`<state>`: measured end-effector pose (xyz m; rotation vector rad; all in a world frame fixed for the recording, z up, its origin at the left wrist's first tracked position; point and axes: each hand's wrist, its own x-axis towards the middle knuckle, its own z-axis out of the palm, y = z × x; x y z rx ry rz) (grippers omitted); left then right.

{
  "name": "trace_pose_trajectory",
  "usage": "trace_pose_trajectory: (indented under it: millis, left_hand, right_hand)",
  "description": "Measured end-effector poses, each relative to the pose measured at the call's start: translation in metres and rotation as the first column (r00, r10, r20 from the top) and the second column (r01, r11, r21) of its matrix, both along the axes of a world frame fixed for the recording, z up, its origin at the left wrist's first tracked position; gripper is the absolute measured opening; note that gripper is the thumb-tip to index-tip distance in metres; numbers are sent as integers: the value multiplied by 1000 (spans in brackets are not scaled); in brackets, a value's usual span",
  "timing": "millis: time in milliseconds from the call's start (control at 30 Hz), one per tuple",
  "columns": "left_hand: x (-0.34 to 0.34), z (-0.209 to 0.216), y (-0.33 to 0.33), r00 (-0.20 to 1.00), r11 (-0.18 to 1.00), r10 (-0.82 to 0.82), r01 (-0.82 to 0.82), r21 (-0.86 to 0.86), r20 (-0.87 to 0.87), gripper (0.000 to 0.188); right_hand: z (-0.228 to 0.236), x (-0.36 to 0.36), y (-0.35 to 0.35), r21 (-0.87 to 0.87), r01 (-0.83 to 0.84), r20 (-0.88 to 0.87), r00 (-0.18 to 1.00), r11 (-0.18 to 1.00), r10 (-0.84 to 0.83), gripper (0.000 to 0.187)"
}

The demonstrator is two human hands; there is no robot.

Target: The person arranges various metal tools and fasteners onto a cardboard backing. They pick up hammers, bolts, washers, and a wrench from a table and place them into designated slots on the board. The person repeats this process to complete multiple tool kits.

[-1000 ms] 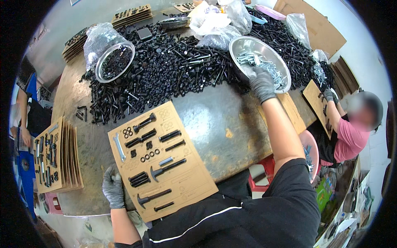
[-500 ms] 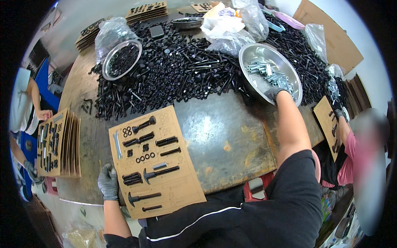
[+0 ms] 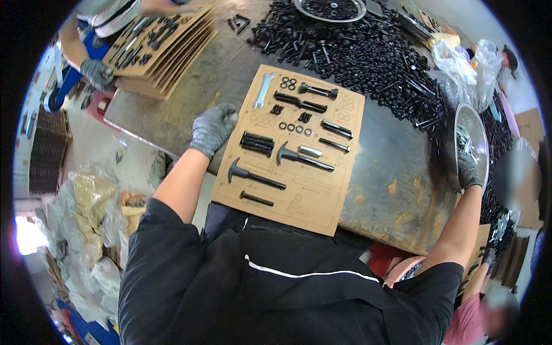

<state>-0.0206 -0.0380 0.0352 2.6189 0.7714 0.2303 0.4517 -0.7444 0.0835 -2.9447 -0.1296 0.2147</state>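
Note:
A brown cardboard sheet (image 3: pixel 322 201) lies tilted in front of me, its lower edge at my body. Fixed to it are a wrench (image 3: pixel 264 91), black bolts (image 3: pixel 256 199), two hammer-shaped black parts, washers and a short silver sleeve (image 3: pixel 310 151). My left hand (image 3: pixel 213 129), in a grey glove, is closed at the sheet's left edge, gripping it. At the far right my gloved right hand (image 3: pixel 468 171) reaches into a metal bowl (image 3: pixel 481 129) holding silver fasteners (image 3: pixel 463 141). Its fingers are hidden in there.
Loose black bolts and nuts (image 3: pixel 374 69) are heaped across the far table. A round metal dish (image 3: pixel 359 14) and plastic bags (image 3: pixel 489 63) sit among them. Stacked filled cards (image 3: pixel 167 75) stand far left, beside a co-worker's gloved hand (image 3: pixel 96 75). Another person in pink (image 3: pixel 467 319) is at right.
My view has turned left, so the sheet and bowl appear farther right. My right hand stays inside the bowl, now deeper among its contents. The left hand remains at the sheet's edge.

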Motion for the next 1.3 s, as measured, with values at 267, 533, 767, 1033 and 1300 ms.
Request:
trace_pose_trajectory:
  millis: [267,533,767,1033,1300]
  left_hand:
    - [-8,10,0,999,1000,15,-14,8,-44,34]
    - [-8,10,6,998,997,-32,28,-75,-51,36]
    - [-5,9,6,987,994,-79,88,-61,143,29]
    - [-14,-3,13,984,996,-51,63,-65,171,25]
    - [-7,-7,13,988,993,-14,32,-114,153,22]
  right_hand:
    - [85,-161,237,255,-147,472,881,956,9,40]
    - [25,-403,464,366,-828,230,523,425,821,25]
    - [-13,-428,490,200,-873,45,462,445,886,18]
    - [19,-364,445,228,-856,359,516,463,778,18]
    - [21,-133,329,-210,-106,630,746,972,217,33]
